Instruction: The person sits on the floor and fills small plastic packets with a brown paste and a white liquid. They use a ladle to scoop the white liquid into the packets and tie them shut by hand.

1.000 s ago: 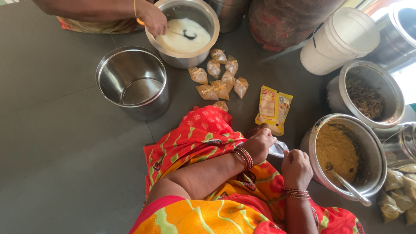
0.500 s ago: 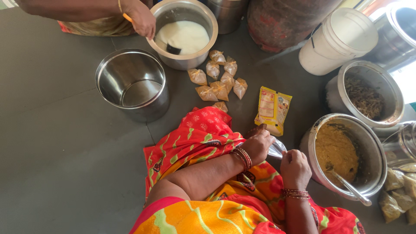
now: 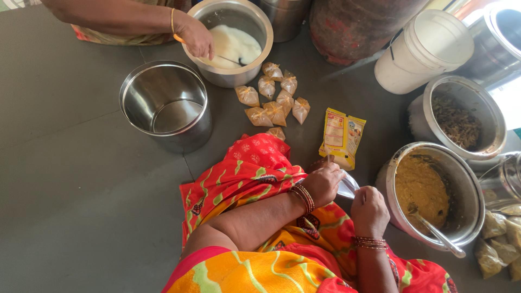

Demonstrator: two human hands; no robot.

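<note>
My left hand and my right hand both pinch a small clear plastic bag between them, just above my lap in its red and orange cloth. Right of my hands stands a steel pot of yellow mash with a spoon resting in it. A yellow packet lies on the floor just beyond my left hand.
Several filled, tied little bags lie in a heap ahead. Another person's hand stirs a steel bowl of white liquid. An empty steel pot, a white bucket, a pot of dark contents and more bags stand around.
The other person's hand has shifted right along the bowl's rim and stirs the white liquid. My own hands stay on the small bag in about the same place.
</note>
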